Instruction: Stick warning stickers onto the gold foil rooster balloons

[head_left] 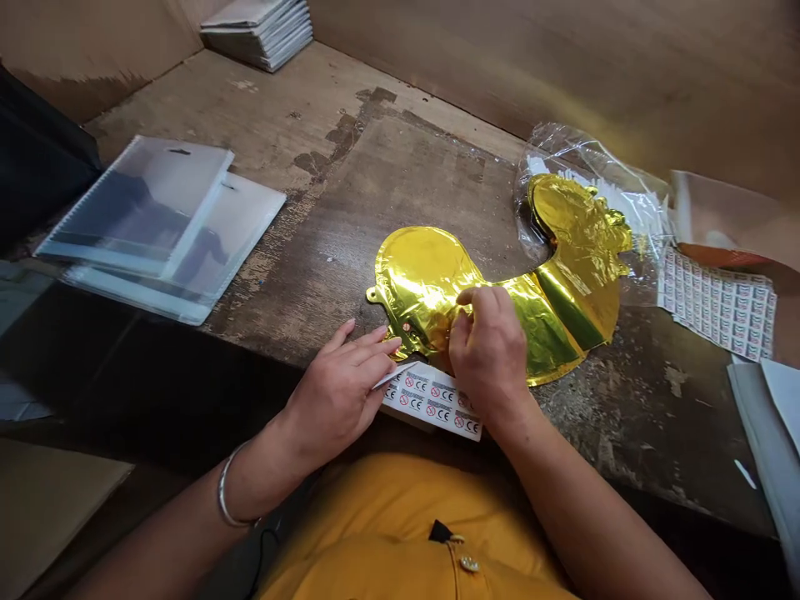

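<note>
A flat, shiny gold foil balloon point(422, 267) with a curved shape lies across the table in front of me. My left hand point(341, 387) rests at its lower left edge, fingertips on the foil. A white sheet of CE warning stickers point(431, 402) is gripped under this hand at the table's front edge, its left corner lifted. The left thumb is mostly hidden. My right hand point(491, 350) is closed, its curled fingers pinching at the middle of the balloon; the foil there is crumpled. A small round reddish mark shows on the foil near my left fingertips.
Clear plastic sleeves point(143, 204) are stacked on the left. A pile of folded white packets point(259, 37) stands at the back left. Behind the balloon lies a clear plastic bag point(562, 146). Another sticker sheet point(718, 304) and white papers point(759, 433) lie to the right.
</note>
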Motion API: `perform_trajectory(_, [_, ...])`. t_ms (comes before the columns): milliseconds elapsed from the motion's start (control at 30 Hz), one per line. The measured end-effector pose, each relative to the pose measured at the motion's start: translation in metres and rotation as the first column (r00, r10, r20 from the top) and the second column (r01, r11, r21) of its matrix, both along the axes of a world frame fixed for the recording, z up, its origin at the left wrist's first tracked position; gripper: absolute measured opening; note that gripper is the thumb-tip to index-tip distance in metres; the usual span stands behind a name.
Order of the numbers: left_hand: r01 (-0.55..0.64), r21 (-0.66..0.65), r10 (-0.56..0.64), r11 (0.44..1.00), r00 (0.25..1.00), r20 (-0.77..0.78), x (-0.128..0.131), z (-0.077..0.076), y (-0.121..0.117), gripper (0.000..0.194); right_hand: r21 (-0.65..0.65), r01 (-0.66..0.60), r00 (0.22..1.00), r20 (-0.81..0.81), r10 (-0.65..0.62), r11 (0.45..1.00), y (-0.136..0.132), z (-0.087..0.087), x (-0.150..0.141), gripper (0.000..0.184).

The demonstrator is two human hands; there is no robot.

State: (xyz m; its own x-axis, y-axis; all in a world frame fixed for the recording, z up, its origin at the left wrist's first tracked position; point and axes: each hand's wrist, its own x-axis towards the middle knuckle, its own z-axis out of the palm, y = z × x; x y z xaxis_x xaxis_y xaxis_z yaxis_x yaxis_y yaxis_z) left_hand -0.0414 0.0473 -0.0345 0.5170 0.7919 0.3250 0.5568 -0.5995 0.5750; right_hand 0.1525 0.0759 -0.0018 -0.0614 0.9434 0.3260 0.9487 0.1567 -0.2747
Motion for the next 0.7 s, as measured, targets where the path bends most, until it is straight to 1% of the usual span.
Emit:
perform_trajectory(33, [-0.001,-0.012,0.001,1.000,1.000,0.008,0.000,0.001,0.000,0.015,0.016,-0.114,0.993,0.021,0.114,0.993,0.000,0.003,0.003,0.018])
perform_trajectory(67, [0.000,-0.021,0.000,1.000,1.000,0.018,-0.001,0.002,-0.001,0.015,-0.002,-0.257,0.966,0.038,0.257,0.966,-0.001,0.006,0.006,0.020])
perform_trajectory(100, [0.004,-0.030,-0.003,1.000,1.000,0.029,-0.002,0.002,-0.001,0.014,-0.049,-0.393,0.918,0.042,0.395,0.918,-0.001,0.008,0.007,0.021])
perform_trajectory(133, [0.011,-0.039,-0.010,0.999,0.999,0.042,-0.004,0.003,-0.003,0.014,-0.107,-0.496,0.865,0.031,0.501,0.862,-0.002,0.009,0.009,0.023])
perform_trajectory(167, [0.023,-0.048,-0.021,0.999,0.998,0.055,-0.006,0.005,-0.004,0.014,-0.158,-0.560,0.823,0.014,0.568,0.814,-0.001,0.010,0.009,0.025])
perform_trajectory(200, [0.035,-0.059,-0.031,0.998,0.997,0.070,-0.008,0.006,-0.006,0.014,-0.187,-0.586,0.803,-0.001,0.596,0.788,-0.001,0.009,0.010,0.027])
perform_trajectory(267, [0.038,-0.096,-0.028,0.995,0.994,0.102,-0.013,0.010,-0.010,0.014,-0.177,-0.592,0.797,0.016,0.603,0.786,0.002,0.006,0.011,0.024])
perform_trajectory(367, [0.001,-0.158,0.021,0.987,0.991,0.136,-0.017,0.016,-0.013,0.014,-0.088,-0.642,0.749,0.140,0.648,0.761,0.004,-0.003,0.011,0.020])
perform_trajectory(433, [-0.014,-0.188,0.040,0.982,0.990,0.133,-0.017,0.019,-0.013,0.015,-0.039,-0.651,0.742,0.175,0.647,0.758,0.005,-0.007,0.011,0.022])
perform_trajectory(467, [-0.020,-0.194,0.045,0.981,0.991,0.129,-0.017,0.020,-0.012,0.015,-0.028,-0.631,0.764,0.153,0.627,0.775,0.005,-0.008,0.010,0.022])
perform_trajectory(533, [-0.037,-0.197,0.060,0.980,0.992,0.112,-0.015,0.021,-0.011,0.015,-0.036,-0.552,0.831,0.056,0.554,0.833,0.006,-0.007,0.009,0.022])
perform_trajectory(567, [-0.042,-0.191,0.062,0.981,0.993,0.099,-0.014,0.021,-0.010,0.014,-0.050,-0.520,0.854,-0.002,0.521,0.853,0.008,-0.005,0.009,0.022])
perform_trajectory(600, [-0.044,-0.180,0.059,0.983,0.995,0.083,-0.013,0.020,-0.009,0.014,-0.063,-0.506,0.862,-0.051,0.504,0.860,0.009,-0.003,0.009,0.020])
perform_trajectory(633, [-0.041,-0.165,0.053,0.985,0.996,0.066,-0.013,0.020,-0.008,0.014,-0.073,-0.514,0.857,-0.080,0.509,0.855,0.010,-0.001,0.008,0.017])
perform_trajectory(667, [-0.036,-0.153,0.044,0.988,0.998,0.050,-0.012,0.019,-0.008,0.014,-0.084,-0.542,0.840,-0.087,0.536,0.836,0.012,0.001,0.008,0.017])
perform_trajectory(700, [-0.031,-0.144,0.036,0.989,0.999,0.034,-0.012,0.019,-0.007,0.014,-0.098,-0.580,0.815,-0.077,0.574,0.809,0.013,0.002,0.008,0.022])
